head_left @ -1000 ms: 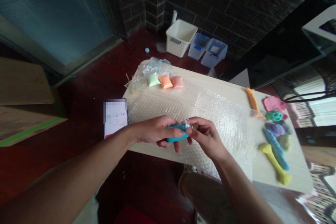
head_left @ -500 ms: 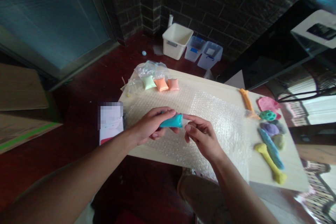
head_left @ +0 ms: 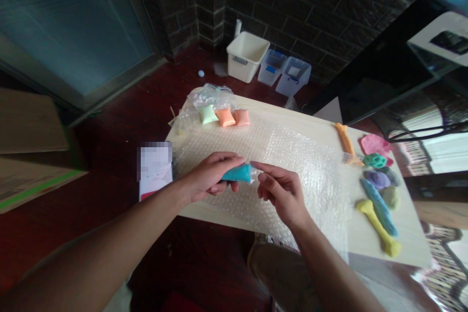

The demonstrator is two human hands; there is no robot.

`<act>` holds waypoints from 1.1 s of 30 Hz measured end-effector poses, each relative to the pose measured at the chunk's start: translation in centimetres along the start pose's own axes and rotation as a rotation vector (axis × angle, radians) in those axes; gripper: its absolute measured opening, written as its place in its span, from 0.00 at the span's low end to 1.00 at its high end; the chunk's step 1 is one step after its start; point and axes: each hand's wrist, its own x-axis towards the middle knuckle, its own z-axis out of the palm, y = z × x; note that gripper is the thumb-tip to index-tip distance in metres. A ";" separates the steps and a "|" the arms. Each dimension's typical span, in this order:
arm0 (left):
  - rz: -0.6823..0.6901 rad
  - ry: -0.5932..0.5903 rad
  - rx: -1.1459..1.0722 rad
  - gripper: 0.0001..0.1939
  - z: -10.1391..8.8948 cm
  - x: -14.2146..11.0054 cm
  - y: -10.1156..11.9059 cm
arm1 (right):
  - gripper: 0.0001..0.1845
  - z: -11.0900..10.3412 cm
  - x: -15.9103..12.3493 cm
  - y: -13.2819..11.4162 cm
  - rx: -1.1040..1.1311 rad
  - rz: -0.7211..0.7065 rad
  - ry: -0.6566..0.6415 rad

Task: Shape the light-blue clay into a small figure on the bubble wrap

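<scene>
My left hand (head_left: 210, 175) is closed around a turquoise packet of modelling clay (head_left: 237, 173), with its thumb along the top and its fingers underneath. The clear end of the wrapper points right. My right hand (head_left: 283, 190) is beside that end, its index finger stretched out to the packet's edge. Its thumb stands apart from the index finger and the other fingers are curled, with nothing visible between them. Below both hands lies bubble wrap (head_left: 303, 175). Beyond them rest a pale green packet (head_left: 208, 114), an orange packet (head_left: 225, 117) and a salmon packet (head_left: 242, 117).
The wooden table (head_left: 303, 119) carries several shaped clay pieces on the right, including a yellow bone shape (head_left: 378, 228) and a blue stick (head_left: 380, 207). Clear plastic bags (head_left: 210, 96) lie at the far left corner. A white bin (head_left: 244, 61) stands on the floor behind.
The right index finger has straightened along the packet's end, and the thumb has moved away from it. The packet has turned slightly in my left hand.
</scene>
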 end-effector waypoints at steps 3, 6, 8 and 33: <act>-0.016 -0.010 0.018 0.16 -0.1 0.0 -0.1 | 0.18 0.0 0.0 -0.2 -0.006 0.015 -0.036; -0.011 0.006 0.026 0.17 -0.1 0.0 -0.2 | 0.17 -0.1 0.1 -0.5 -0.049 -0.001 -0.068; -0.012 0.010 0.019 0.17 0.0 0.0 -0.3 | 0.17 -0.1 0.1 -0.6 -0.080 -0.016 -0.069; 0.258 -0.075 0.232 0.19 0.9 0.2 -1.0 | 0.04 0.3 0.1 0.3 -0.196 -0.206 0.134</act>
